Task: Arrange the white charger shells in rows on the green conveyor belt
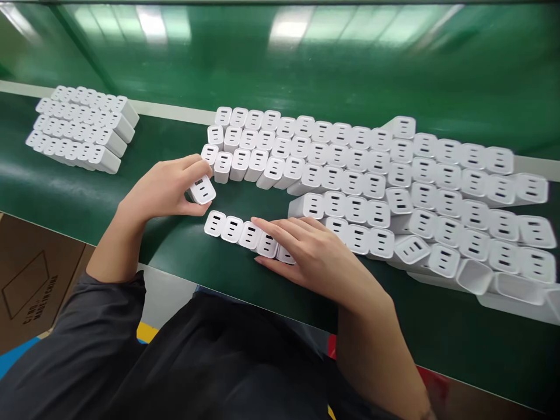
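Observation:
My left hand (pixel 177 184) holds a white USB charger (pixel 202 190) between thumb and fingers, its face with port slots turned up and tilted. Just right of it is a short row of white chargers (pixel 231 229) standing upright side by side. My right hand (pixel 312 251) grips the right end of this row, fingers along the far side and thumb along the near side, partly hiding the last ones. Behind both hands stands a large block of similar white chargers (pixel 301 146) in several uneven rows, their slotted ends facing up.
Another tight group of white chargers (pixel 79 125) stands at the far left on the green bench (pixel 166 239). At the right edge several white housings (pixel 475 277) show open, hollow ends. A glossy green panel (pixel 280 64) rises behind. A cardboard box (pixel 35 280) is below left.

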`<move>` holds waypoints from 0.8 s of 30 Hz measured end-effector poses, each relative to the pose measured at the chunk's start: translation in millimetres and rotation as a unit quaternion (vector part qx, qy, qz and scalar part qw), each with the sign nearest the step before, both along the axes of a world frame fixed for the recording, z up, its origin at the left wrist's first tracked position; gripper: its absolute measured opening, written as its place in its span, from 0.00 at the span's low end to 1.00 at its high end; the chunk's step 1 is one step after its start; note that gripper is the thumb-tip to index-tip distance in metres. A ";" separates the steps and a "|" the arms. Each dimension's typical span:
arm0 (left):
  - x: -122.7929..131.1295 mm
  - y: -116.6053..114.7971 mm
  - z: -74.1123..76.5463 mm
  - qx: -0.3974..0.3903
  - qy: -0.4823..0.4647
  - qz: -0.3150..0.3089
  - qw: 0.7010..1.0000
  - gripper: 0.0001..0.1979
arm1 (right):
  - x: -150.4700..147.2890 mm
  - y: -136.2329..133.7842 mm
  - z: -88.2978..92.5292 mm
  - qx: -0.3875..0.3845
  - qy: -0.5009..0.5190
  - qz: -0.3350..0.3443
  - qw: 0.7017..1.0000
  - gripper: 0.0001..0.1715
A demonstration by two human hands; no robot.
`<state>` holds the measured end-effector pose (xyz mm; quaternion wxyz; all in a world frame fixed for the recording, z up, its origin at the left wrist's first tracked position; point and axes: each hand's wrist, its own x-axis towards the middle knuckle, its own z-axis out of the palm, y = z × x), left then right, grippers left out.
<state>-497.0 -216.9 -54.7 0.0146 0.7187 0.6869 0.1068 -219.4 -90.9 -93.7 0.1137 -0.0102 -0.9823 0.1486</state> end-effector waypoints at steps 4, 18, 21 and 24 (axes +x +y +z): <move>0.7 -0.5 -0.9 0.008 0.009 -0.007 1.000 0.13 | -0.1 0.1 0.0 -0.002 -0.007 -0.002 1.000 0.28; -0.3 0.3 3.0 -0.029 0.032 -0.014 0.999 0.15 | 2.1 -1.5 3.4 -0.008 -0.031 -0.027 0.999 0.36; -1.1 1.4 1.8 -0.036 0.035 -0.006 0.999 0.15 | 1.2 -2.3 4.8 -0.012 -0.044 -0.031 0.998 0.36; -2.8 2.3 0.8 -0.029 0.029 -0.009 0.999 0.14 | 1.4 -2.6 7.6 -0.004 -0.032 -0.029 0.999 0.31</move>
